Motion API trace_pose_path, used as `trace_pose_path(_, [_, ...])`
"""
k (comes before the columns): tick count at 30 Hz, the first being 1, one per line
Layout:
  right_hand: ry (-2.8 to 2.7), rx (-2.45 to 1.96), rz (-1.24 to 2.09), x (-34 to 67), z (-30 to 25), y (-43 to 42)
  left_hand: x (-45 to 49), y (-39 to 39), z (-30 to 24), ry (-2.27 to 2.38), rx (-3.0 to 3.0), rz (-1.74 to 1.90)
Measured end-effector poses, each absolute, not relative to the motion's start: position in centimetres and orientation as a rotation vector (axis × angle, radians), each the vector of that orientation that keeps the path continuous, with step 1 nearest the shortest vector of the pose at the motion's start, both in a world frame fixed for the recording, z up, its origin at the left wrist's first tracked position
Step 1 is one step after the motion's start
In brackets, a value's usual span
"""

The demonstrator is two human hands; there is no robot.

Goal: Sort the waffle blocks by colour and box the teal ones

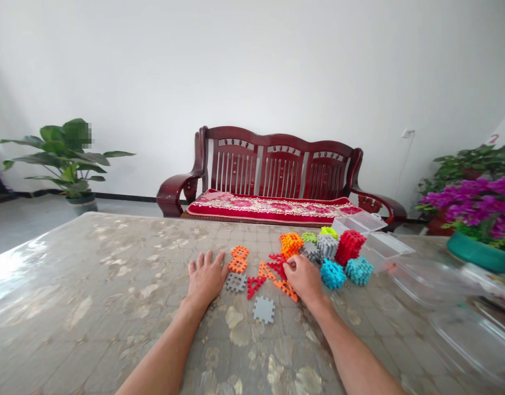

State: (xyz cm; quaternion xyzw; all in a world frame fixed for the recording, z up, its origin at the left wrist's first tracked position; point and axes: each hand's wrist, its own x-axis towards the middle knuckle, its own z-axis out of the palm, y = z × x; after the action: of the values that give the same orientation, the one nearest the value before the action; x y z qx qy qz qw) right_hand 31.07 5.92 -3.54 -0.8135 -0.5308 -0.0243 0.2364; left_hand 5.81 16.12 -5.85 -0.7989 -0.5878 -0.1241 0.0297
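Observation:
My left hand (206, 276) lies flat on the table with its fingers spread. Right beside it are orange window-frame tiles (238, 259) and a grey window-frame tile (236, 282). My right hand (302, 275) has thumb and fingers pinched together next to red triangle tiles (276, 264); whether one is between the fingertips is hidden. Between the hands lie a red triangle tile (254, 286), an orange triangle tile (266, 270) and an orange curved tile (286, 289). A solid grey square tile (264, 310) lies nearer to me.
Beyond my right hand stand stacks of orange (291, 243), grey (327, 247), red (350, 246) and blue tiles (333, 274). Clear plastic boxes (382, 247) and lids (429, 281) lie to the right, near a potted purple flower (478, 206). A wooden bench (277, 164) stands behind the table.

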Motion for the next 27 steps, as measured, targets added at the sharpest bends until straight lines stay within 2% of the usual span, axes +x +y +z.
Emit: trace_pose_path(27, [-1.679,-2.491,0.029,30.1,-2.1,6.0,5.9,16.0,-5.5,-1.804,-2.448,-0.298])
